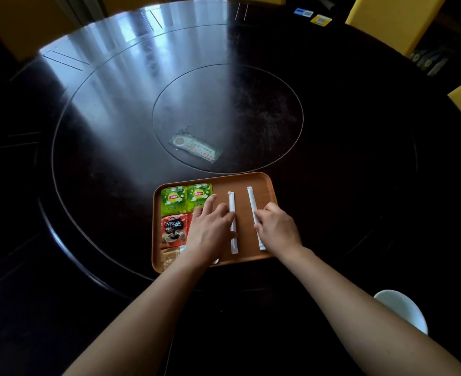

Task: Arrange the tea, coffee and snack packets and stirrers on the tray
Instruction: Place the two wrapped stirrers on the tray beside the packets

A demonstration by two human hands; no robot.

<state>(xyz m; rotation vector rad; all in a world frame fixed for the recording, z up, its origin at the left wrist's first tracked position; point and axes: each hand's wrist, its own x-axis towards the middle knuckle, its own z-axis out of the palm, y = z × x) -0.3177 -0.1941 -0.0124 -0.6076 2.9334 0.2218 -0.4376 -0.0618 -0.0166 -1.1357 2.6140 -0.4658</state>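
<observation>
- A rectangular brown wooden tray (262, 183) sits on the round dark glossy table (115, 131).
- Two green Lipton tea packets (173, 199) lie side by side in its far left corner; a red Nescafé coffee packet (173, 230) lies just nearer, a pale snack packet (169, 257) nearest.
- The left hand (210, 229) lies flat, fingers spread, touching the left white paper-wrapped stirrer (232, 202).
- The right hand (278, 229) rests its fingertips on the right white wrapped stirrer (251, 199).
</observation>
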